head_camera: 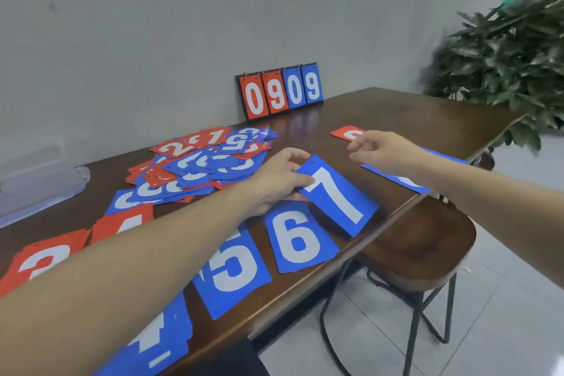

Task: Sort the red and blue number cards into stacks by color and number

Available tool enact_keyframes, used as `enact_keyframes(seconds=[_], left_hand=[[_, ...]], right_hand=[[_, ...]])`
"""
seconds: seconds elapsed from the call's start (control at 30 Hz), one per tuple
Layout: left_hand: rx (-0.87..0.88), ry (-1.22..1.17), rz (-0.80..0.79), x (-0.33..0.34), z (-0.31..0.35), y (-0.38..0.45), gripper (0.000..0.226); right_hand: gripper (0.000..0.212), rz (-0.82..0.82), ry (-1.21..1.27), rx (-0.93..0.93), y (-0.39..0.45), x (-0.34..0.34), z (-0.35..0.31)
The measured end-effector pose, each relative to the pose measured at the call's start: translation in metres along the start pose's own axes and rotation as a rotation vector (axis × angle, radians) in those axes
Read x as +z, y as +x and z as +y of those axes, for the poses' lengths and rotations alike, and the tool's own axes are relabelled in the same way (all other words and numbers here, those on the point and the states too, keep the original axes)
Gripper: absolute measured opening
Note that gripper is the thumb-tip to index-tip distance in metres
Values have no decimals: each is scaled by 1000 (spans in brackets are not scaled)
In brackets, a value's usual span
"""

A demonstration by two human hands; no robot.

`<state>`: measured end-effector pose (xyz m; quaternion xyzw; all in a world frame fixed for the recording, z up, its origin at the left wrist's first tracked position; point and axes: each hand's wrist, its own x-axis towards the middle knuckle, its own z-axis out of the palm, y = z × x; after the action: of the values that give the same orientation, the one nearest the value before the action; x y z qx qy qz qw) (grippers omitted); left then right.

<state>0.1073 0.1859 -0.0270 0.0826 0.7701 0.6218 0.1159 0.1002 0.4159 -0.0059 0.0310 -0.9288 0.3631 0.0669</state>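
**Blue 7 held at the table's near edge**

Blue number cards line the near edge of a dark wooden table (381,113), where a person's left hand (276,180) reaches forward on an outstretched bare forearm and pinches the far left corner of the blue 7 card (338,195) between thumb and curled fingers. That card is tilted and overlaps the far right corner of the blue 6 card (300,239). The right hand (383,151) hovers to the right above the tabletop, wrist bent, fingers loosely curled and holding nothing.

Beyond its fingertips lies a red card (346,132), its number partly hidden. Another blue card (396,178) lies under the right forearm at the table's right edge. Nearer along the row are the blue 5 card (235,272) and a blue 4 card (158,342); a red 3 card (42,259) lies at near left. An unsorted heap of red and blue cards (201,162) spreads at far left. A flip scoreboard (279,90) reading 0909 stands against the wall. A wooden stool (418,253) and a leafy plant (506,61) stand to the right.
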Motion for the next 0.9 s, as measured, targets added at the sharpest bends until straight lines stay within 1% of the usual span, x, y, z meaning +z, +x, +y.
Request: enact_keyframes(seconds=[0.07, 0.23, 0.27, 0.37, 0.43, 0.6, 0.73, 0.9], left_hand=[[24, 93, -16, 15, 0, 12, 38], [151, 469, -7, 38, -4, 32, 42], [177, 551, -14, 39, -6, 34, 42], [241, 897, -51, 39, -10, 38, 38], [256, 1017, -44, 36, -11, 39, 34], [303, 1000, 15, 22, -13, 40, 34], [274, 970, 93, -5, -16, 42, 30], [229, 941, 184, -57, -21, 40, 30]], right_hand=[[15, -2, 9, 28, 2, -7, 10], [11, 16, 31, 74, 7, -13, 33], [9, 23, 36, 78, 8, -13, 36], [8, 23, 46, 80, 9, -11, 44], [9, 15, 46, 76, 10, -10, 47], [8, 9, 34, 47, 14, -4, 42], [10, -18, 26, 2, 20, 11, 28], [10, -67, 13, -67, 33, 38, -1]])
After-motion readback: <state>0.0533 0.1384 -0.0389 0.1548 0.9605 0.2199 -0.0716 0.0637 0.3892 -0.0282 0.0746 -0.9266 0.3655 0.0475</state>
